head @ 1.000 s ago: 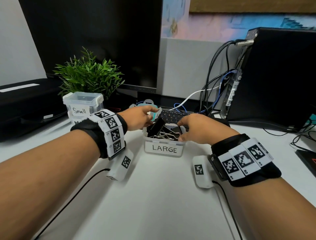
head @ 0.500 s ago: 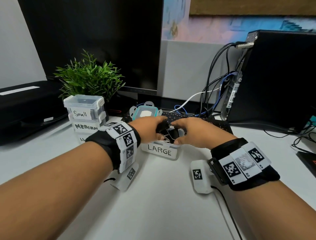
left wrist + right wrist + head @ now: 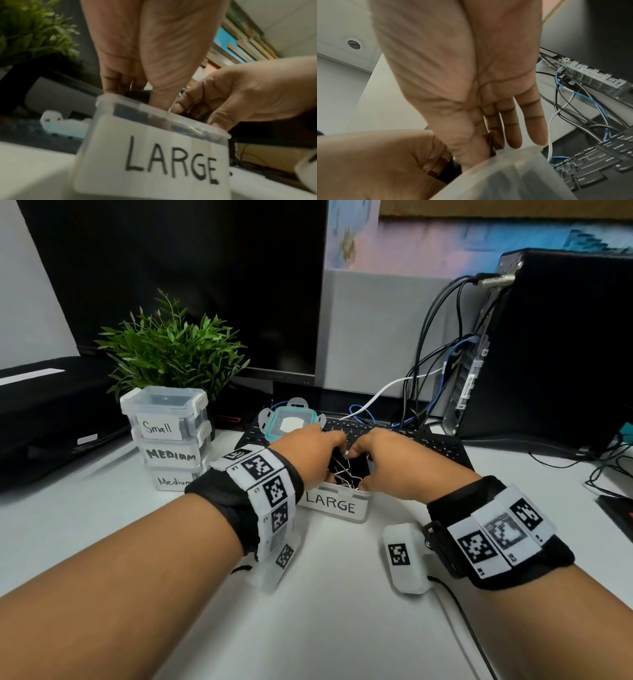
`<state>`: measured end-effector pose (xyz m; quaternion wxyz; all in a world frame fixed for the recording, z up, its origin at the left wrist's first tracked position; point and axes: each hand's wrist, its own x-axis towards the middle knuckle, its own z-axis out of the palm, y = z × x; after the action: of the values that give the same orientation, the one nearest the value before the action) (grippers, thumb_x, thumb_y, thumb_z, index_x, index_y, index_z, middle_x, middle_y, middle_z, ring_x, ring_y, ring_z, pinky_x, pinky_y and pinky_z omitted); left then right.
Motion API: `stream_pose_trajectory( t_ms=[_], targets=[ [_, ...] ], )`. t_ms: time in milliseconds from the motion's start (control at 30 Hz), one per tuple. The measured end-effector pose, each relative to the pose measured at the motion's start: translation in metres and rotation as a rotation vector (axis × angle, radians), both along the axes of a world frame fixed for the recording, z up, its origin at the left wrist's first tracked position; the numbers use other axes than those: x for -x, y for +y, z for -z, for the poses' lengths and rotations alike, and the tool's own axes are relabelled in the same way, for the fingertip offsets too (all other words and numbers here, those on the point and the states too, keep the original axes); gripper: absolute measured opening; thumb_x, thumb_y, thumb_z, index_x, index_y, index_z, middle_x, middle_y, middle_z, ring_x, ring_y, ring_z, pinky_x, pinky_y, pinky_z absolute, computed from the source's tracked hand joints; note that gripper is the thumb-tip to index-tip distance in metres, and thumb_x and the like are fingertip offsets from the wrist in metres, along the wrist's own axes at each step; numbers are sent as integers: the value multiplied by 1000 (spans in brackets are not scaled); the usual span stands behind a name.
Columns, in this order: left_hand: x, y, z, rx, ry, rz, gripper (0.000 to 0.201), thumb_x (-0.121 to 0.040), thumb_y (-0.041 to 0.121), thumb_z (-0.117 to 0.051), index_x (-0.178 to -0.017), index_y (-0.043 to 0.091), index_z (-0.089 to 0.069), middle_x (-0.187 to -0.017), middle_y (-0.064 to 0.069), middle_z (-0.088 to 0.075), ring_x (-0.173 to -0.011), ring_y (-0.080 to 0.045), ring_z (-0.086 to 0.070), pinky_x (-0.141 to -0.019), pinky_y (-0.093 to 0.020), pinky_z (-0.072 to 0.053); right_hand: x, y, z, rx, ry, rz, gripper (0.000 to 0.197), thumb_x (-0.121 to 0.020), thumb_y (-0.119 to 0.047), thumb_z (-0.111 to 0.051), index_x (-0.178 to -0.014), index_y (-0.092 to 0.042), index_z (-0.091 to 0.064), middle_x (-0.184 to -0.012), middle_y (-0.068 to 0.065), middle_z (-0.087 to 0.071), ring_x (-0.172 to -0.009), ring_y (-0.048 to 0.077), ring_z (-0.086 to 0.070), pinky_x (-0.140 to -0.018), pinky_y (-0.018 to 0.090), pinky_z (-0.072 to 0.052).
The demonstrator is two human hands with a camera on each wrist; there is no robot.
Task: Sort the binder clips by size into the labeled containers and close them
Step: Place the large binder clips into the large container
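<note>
The clear container labelled LARGE [image 3: 335, 506] stands open on the white desk, with several black binder clips [image 3: 349, 474] and their wire handles inside. Both hands reach into its mouth from above. My left hand [image 3: 329, 446] curls its fingers down onto a black clip at the left side of the container [image 3: 154, 155]. My right hand [image 3: 363, 450] pinches a dark clip part between thumb and index [image 3: 489, 136], with its other fingers straight over the far rim. The teal-rimmed lid [image 3: 291, 422] lies behind, on the keyboard.
A stack of closed containers labelled Small and Medium [image 3: 168, 436] stands at the left in front of a green plant [image 3: 171, 350]. A keyboard [image 3: 411, 443], cables [image 3: 428, 371], a monitor [image 3: 188, 285] and a black PC tower [image 3: 565, 354] crowd the back.
A second ago my left hand held a large black clip above the container. Both hands have since come together over its opening, and the clip now sits down inside it.
</note>
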<state>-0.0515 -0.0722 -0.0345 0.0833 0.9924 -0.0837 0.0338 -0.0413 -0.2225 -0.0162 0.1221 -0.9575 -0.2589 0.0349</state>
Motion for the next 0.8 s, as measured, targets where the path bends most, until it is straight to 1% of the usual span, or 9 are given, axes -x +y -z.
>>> stream_pose_trajectory(
  t_ms=[100, 167, 300, 367, 433, 500, 600, 667, 800],
  targets=[
    [2, 3, -1, 15, -28, -8, 42, -84, 23, -65, -122, 26, -47, -106, -5, -47, -98, -24, -55, -82, -31, -47, -1, -2, 2, -52, 1, 11, 39, -75, -13, -72, -105, -27, -53, -105, -3, -52, -93, 16, -53, -77, 27, -44],
    [3, 6, -1, 58, -41, -10, 39, -80, 22, -69, -112, 23, -48, -102, -3, -50, -97, -23, -54, -84, -34, -48, -2, -3, 2, -74, 10, 9, 38, -73, -13, -73, -97, -29, -48, -97, -5, -55, -89, 15, -54, -75, 29, -45],
    [5, 7, -4, 82, -92, 13, 35, -76, 21, -73, -94, 24, -43, -92, 3, -53, -97, -20, -51, -77, -29, -42, 0, -4, -2, -108, -30, -3, 36, -76, -12, -73, -95, -28, -47, -84, -13, -50, -79, 11, -51, -62, 22, -38],
    [6, 7, -6, 112, -75, 2, 35, -79, 23, -72, -103, 23, -47, -99, 2, -53, -98, -18, -50, -79, -29, -42, 1, -5, -5, -163, -59, -8, 37, -78, -10, -71, -101, -28, -48, -85, -11, -54, -78, 12, -53, -63, 23, -40],
    [8, 6, -10, 151, -36, -9, 43, -82, 23, -71, -118, 26, -48, -108, 2, -51, -95, -15, -51, -77, -26, -42, 2, -7, -7, -214, -99, -2, 41, -79, -8, -68, -109, -28, -49, -89, -5, -59, -79, 15, -56, -66, 26, -43],
    [11, 6, -15, 149, -11, 7, 50, -83, 26, -69, -127, 30, -46, -111, 2, -48, -94, -14, -51, -79, -27, -44, 2, -10, -9, -254, -131, -6, 41, -80, -8, -66, -113, -27, -50, -83, -5, -57, -73, 12, -54, -62, 24, -42],
    [16, 8, -23, 86, 6, 23, 47, -84, 32, -67, -126, 35, -48, -111, 3, -45, -103, -16, -48, -93, -33, -44, 3, -10, -12, -309, -170, -33, 36, -81, -11, -68, -109, -28, -54, -74, -12, -50, -68, 2, -48, -56, 18, -36],
    [20, 9, -30, 76, -6, 4, 45, -83, 37, -68, -124, 37, -51, -107, 5, -42, -100, -14, -46, -96, -37, -42, 4, -11, -15, -369, -183, -50, 33, -81, -13, -69, -106, -29, -55, -75, -10, -51, -69, 4, -50, -58, 17, -37],
    [25, 7, -39, 60, -40, 26, 48, -78, 40, -72, -122, 30, -56, -101, 5, -40, -97, -13, -46, -88, -28, -41, 8, -10, -19, -483, -163, -90, 29, -81, -9, -70, -101, -25, -57, -83, -2, -60, -78, 15, -60, -73, 25, -50]
  ],
)
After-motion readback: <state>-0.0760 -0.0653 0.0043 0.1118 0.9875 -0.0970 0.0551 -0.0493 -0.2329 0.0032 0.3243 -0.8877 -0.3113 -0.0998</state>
